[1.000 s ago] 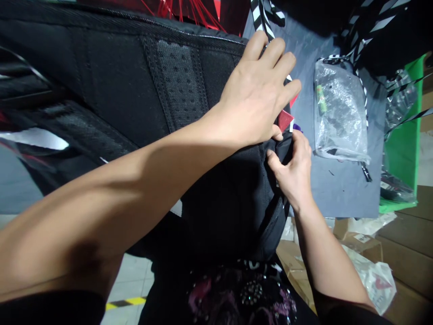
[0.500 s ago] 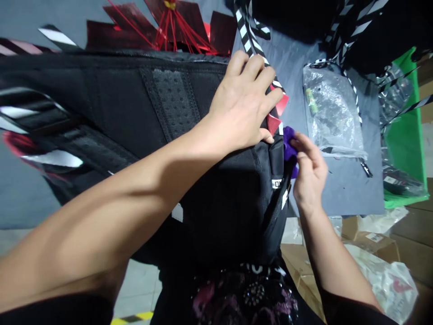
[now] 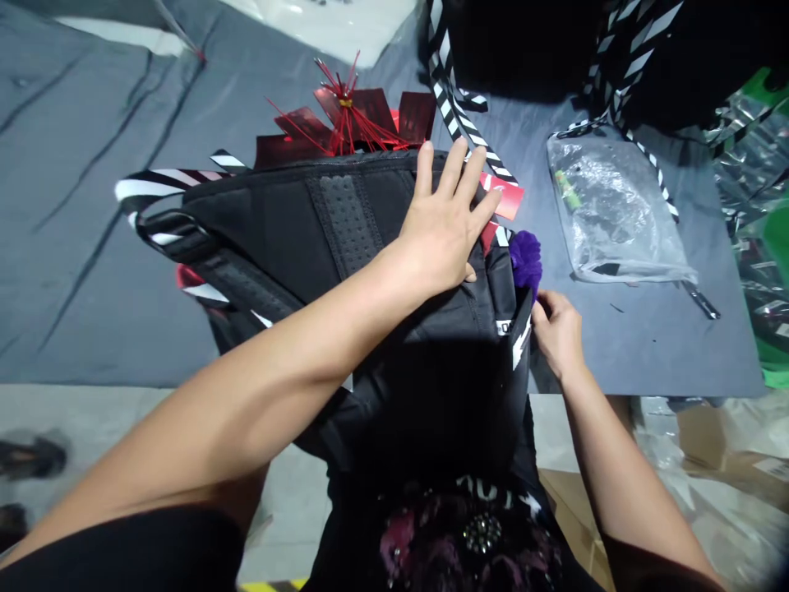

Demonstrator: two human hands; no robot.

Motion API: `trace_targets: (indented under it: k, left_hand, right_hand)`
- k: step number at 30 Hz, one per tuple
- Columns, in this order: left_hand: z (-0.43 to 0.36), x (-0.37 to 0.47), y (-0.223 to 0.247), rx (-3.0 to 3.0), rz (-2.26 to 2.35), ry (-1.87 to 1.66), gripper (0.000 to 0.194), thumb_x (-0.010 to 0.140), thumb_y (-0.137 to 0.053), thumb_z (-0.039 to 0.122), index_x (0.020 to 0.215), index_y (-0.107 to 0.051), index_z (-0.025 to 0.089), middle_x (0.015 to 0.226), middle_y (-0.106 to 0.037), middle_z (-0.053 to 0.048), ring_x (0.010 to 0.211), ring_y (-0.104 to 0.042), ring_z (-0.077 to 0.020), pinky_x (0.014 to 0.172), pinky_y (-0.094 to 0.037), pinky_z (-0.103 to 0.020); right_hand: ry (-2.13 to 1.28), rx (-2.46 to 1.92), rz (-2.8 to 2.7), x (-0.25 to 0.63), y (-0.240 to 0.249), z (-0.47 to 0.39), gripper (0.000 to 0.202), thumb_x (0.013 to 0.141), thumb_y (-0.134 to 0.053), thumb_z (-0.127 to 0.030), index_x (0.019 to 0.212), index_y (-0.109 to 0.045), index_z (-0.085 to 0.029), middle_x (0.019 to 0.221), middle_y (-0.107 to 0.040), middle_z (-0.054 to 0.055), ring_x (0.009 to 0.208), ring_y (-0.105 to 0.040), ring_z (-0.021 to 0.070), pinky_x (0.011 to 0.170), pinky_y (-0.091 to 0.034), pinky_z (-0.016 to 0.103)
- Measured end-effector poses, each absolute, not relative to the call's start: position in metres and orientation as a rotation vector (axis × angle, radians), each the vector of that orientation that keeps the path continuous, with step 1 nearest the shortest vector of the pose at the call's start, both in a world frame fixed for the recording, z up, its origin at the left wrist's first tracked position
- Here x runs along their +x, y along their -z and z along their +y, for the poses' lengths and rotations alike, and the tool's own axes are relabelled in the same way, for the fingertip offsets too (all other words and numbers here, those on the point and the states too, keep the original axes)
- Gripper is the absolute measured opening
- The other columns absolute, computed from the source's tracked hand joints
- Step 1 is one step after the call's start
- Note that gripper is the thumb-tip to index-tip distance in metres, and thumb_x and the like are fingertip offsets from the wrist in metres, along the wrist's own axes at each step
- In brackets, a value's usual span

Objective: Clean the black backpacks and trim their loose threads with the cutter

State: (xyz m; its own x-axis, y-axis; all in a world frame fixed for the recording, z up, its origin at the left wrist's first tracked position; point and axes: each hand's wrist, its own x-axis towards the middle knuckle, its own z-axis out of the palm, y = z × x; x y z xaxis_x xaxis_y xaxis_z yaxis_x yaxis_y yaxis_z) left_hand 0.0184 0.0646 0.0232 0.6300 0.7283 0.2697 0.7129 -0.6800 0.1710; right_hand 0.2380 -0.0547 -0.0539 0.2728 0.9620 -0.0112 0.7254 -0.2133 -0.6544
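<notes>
A black backpack (image 3: 277,210) leans against the table edge and my body, its padded back towards me. My left hand (image 3: 440,226) lies flat on its upper right part, fingers spread. At the backpack's right side a purple fluffy piece (image 3: 527,259) sticks out. Just below it my right hand (image 3: 560,333) is closed at the side edge, the fingertips partly hidden, so what they pinch is unclear. A red tag (image 3: 505,197) pokes out above the purple piece. Black-and-white striped straps (image 3: 163,185) hang at the left.
Behind the backpack lies a bunch of dark red tags on red strings (image 3: 345,115). A clear plastic pouch (image 3: 620,210) rests on the grey-covered table (image 3: 653,349). Black bags with striped straps stand at the back right; a green bin (image 3: 780,247) and cardboard boxes (image 3: 576,510) are at the right.
My right hand has slid down from the purple piece to the backpack's edge below it. The left hand's fingers have straightened and spread. The view has shifted, showing more of the table.
</notes>
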Motion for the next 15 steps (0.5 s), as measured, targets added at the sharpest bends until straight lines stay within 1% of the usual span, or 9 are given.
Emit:
trace_targets:
  k: [3, 6, 8, 10, 11, 13, 15]
  left_hand:
    - [0.038, 0.009, -0.015, 2.784, 1.243, -0.574, 0.070, 0.085, -0.064, 0.045, 0.144, -0.040, 0.017, 0.159, -0.027, -0.015, 0.149, -0.016, -0.0372, 0.120, -0.006, -0.065]
    - [0.009, -0.010, 0.000, 2.784, 1.226, -0.687, 0.049, 0.094, -0.049, 0.037, 0.139, -0.044, 0.020, 0.156, -0.035, -0.012, 0.148, -0.024, -0.0305, 0.119, -0.018, -0.060]
    - [-0.003, -0.021, 0.009, 2.779, 1.210, -0.743, 0.036, 0.096, -0.045, 0.036, 0.130, -0.052, 0.023, 0.150, -0.044, -0.009, 0.146, -0.026, -0.0298, 0.118, -0.021, -0.061]
    - [-0.006, -0.026, 0.012, 2.774, 1.189, -0.826, 0.027, 0.096, -0.046, 0.038, 0.116, -0.057, 0.025, 0.138, -0.055, -0.007, 0.142, -0.032, -0.0291, 0.117, -0.023, -0.061]
    - [-0.004, -0.027, 0.012, 2.781, 1.172, -0.885, 0.023, 0.095, -0.048, 0.039, 0.110, -0.058, 0.024, 0.130, -0.059, -0.006, 0.138, -0.036, -0.0282, 0.116, -0.025, -0.059]
    - [0.000, -0.025, 0.010, 2.813, 1.124, -1.035, 0.017, 0.094, -0.051, 0.038, 0.100, -0.058, 0.023, 0.116, -0.064, -0.004, 0.130, -0.044, -0.0254, 0.116, -0.029, -0.054]
    - [0.003, -0.022, 0.007, 2.813, 1.102, -1.157, 0.013, 0.094, -0.052, 0.034, 0.095, -0.057, 0.022, 0.107, -0.065, -0.002, 0.125, -0.047, -0.0228, 0.115, -0.032, -0.050]
  right_hand:
    - [-0.784, -1.931, -1.232, 0.250, 0.050, -0.062, 0.028, 0.080, -0.060, -0.044, 0.082, -0.067, -0.017, 0.077, -0.065, 0.003, 0.070, -0.055, 0.0166, 0.070, -0.044, 0.031]
    - [-0.754, -1.706, -0.957, 0.263, 0.039, -0.069, 0.024, 0.075, -0.068, -0.043, 0.076, -0.061, -0.020, 0.071, -0.057, -0.003, 0.066, -0.050, 0.0119, 0.067, -0.043, 0.026]
    - [-0.767, -1.498, -0.812, 0.270, 0.026, -0.071, 0.023, 0.074, -0.070, -0.040, 0.073, -0.057, -0.021, 0.069, -0.053, -0.005, 0.064, -0.049, 0.0105, 0.066, -0.045, 0.026]
    - [-0.817, -1.340, -0.663, 0.276, 0.010, -0.069, 0.021, 0.075, -0.069, -0.037, 0.070, -0.055, -0.022, 0.069, -0.053, -0.004, 0.064, -0.052, 0.0117, 0.067, -0.049, 0.030]
    - [-0.824, -1.301, -0.599, 0.280, 0.001, -0.068, 0.017, 0.076, -0.067, -0.035, 0.070, -0.058, -0.023, 0.072, -0.056, -0.003, 0.068, -0.056, 0.0140, 0.071, -0.052, 0.034]
    - [-0.803, -1.297, -0.526, 0.288, -0.018, -0.067, 0.009, 0.078, -0.061, -0.032, 0.073, -0.066, -0.026, 0.084, -0.065, 0.003, 0.084, -0.064, 0.0213, 0.082, -0.054, 0.043]
    - [-0.758, -1.330, -0.564, 0.294, -0.037, -0.070, 0.017, 0.081, -0.055, -0.032, 0.076, -0.071, -0.031, 0.100, -0.070, 0.006, 0.103, -0.064, 0.0272, 0.093, -0.051, 0.049]
